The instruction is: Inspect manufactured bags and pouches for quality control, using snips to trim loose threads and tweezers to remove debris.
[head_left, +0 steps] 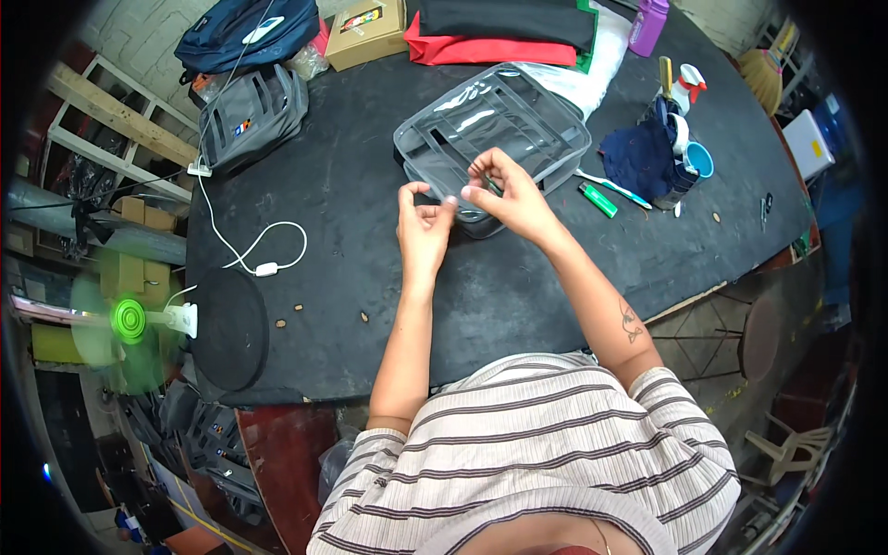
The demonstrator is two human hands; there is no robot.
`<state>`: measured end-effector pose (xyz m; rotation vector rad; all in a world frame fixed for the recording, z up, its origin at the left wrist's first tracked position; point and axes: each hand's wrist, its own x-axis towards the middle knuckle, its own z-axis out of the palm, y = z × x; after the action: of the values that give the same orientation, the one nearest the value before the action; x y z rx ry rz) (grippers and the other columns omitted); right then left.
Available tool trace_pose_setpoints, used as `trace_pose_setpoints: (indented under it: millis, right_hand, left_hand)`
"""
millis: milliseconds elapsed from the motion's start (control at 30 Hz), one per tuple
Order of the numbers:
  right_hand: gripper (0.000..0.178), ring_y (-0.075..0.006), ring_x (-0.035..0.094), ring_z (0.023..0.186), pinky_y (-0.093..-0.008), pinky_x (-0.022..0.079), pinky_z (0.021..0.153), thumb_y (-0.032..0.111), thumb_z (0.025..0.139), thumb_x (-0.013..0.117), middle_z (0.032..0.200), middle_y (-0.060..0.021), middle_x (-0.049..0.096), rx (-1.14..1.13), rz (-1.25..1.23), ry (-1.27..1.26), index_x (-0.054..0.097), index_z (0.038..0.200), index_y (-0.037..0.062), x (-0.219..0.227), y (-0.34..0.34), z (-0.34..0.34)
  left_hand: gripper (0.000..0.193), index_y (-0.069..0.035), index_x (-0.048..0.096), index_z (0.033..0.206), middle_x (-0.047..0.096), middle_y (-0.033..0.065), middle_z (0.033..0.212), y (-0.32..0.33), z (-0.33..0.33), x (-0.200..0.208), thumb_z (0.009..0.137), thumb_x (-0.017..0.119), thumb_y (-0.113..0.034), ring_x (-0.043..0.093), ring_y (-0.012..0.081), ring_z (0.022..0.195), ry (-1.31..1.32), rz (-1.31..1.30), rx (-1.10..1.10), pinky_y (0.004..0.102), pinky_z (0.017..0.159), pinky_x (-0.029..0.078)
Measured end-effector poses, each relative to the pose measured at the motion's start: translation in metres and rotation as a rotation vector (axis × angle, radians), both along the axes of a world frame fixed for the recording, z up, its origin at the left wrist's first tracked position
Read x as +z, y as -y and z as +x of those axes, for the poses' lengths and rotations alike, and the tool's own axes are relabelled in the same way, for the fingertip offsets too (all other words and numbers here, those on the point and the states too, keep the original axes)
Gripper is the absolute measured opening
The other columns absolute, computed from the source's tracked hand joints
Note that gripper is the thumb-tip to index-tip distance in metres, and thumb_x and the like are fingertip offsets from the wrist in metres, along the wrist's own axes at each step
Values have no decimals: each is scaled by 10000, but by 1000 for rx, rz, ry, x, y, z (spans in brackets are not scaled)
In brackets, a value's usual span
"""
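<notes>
A grey bag with clear plastic panels lies on the dark table in front of me. At its near edge my left hand is curled, thumb and fingers brought together; anything between them is too small to name. Just to its right, my right hand is closed, with a small dark green piece showing at its palm. Most of that piece is hidden by the fingers. Both hands are close together at the bag's front edge, and the bag's near corner shows below them.
Right of the bag lie a green lighter, a toothbrush and a dark blue cloth beside a blue cup. A spray bottle stands behind. At left are a grey bag, white cable and running fan.
</notes>
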<state>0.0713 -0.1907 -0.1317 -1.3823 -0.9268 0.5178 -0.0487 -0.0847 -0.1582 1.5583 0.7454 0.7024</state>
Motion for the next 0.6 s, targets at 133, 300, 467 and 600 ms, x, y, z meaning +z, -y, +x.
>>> trace_pose_setpoints:
  millis: [133,300,467,600]
  right_hand:
    - [315,-70,524,856,-229,424,802,118,798,703,900,-9,546,-79,-92,-29,491,1009,22,-8,-4,-5]
    - [138,-81,540,679,-255,424,599,57,771,682,825,-46,633,-162,-130,60,664,885,-20,-13,14,-14]
    - [121,-69,475,627,-220,376,576,11,754,710,797,-4,578,-252,-6,212,707,874,5,-9,15,-23]
    - [154,-168,537,619,-259,420,567,-26,710,691,802,-79,572,-333,69,569,618,846,-15,-5,10,-31]
  left_hand:
    - [404,-69,462,1131,599,47,705,-6,1,-9,799,673,23,582,107,615,10,19,-47,246,581,473]
    - [456,-36,461,1149,607,57,722,5,1,12,765,618,154,591,108,616,360,-367,-96,223,564,499]
    - [372,-12,496,1100,634,63,726,11,2,21,782,634,121,605,101,614,339,-220,-128,218,584,526]
    - [327,-10,519,1072,637,63,740,14,3,23,792,610,133,613,96,638,304,-177,-107,215,584,526]
